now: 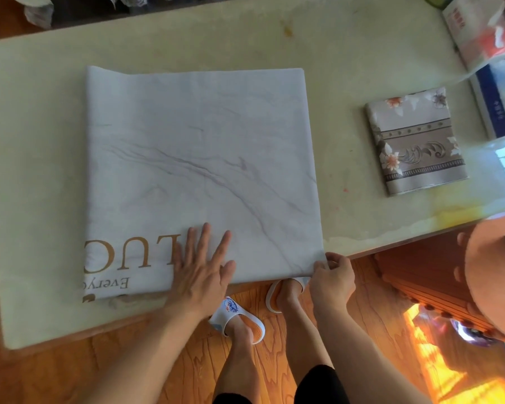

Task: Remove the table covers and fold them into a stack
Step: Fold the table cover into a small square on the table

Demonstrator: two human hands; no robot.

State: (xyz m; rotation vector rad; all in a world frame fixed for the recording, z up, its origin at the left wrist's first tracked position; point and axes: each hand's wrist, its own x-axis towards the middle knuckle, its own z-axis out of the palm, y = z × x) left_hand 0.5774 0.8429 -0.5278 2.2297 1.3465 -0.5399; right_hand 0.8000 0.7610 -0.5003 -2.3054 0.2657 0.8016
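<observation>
On the pale table (41,141), left of centre, a white marble-print cover (204,158) is spread flat in a folded, roughly square shape, with gold lettering seen upside down at its near left corner. Its near edge lies along the table's front edge. The cover is pressed down near that edge by the left hand (201,269), whose fingers are held straight and spread, palm flat on the fabric. Just to the right, the cover's near right corner is pinched by the right hand (331,279), its fingers and thumb curled round the fabric at the table's edge. Below the hands, two feet in white slippers (239,319) are seen on a wooden floor (129,365). Further right on the table, well apart from the white cover, a smaller floral cover (414,141) is laid folded into a neat square. At the far right edge, blurred boxes (478,30) are stacked, their contents not legible.
</observation>
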